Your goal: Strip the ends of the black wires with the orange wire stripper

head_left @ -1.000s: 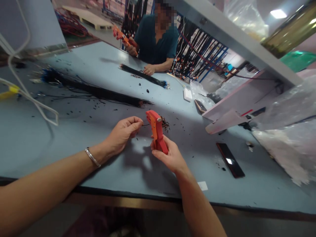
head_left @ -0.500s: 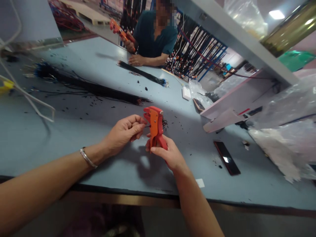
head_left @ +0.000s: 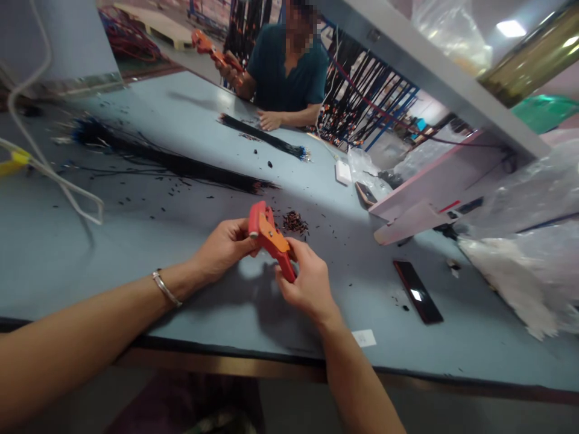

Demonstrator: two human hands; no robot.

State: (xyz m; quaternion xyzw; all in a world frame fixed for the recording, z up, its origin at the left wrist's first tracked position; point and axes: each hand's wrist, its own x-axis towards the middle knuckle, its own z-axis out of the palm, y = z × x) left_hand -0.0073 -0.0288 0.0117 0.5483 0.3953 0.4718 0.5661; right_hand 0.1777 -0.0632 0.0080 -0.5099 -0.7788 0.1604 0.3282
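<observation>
My right hand (head_left: 307, 274) is wrapped round the handles of a red and orange wire stripper (head_left: 271, 235), which is tilted with its head toward the left. Close against that head, my left hand (head_left: 230, 244) has its fingers pinched together; the tool covers the fingertips, and what they hold is hidden. Behind the stripper lies a small pile of dark wire offcuts (head_left: 295, 223). A long bundle of black wires (head_left: 181, 164) stretches over the table beyond my left hand, its copper-coloured ends pointing right.
Across the blue-grey table (head_left: 217, 328), a person (head_left: 289, 72) holds another orange wire stripper (head_left: 217, 53) beside a shorter wire bundle (head_left: 265, 137). A phone (head_left: 418, 290) lies at right, near plastic bags (head_left: 520, 265). A white cable (head_left: 67, 190) hangs at left.
The wire stripper has tipped over from nearly upright, its head swinging left toward my left hand. My right hand has turned with it, uncovering the offcut pile. The other person's stripper has shifted slightly left.
</observation>
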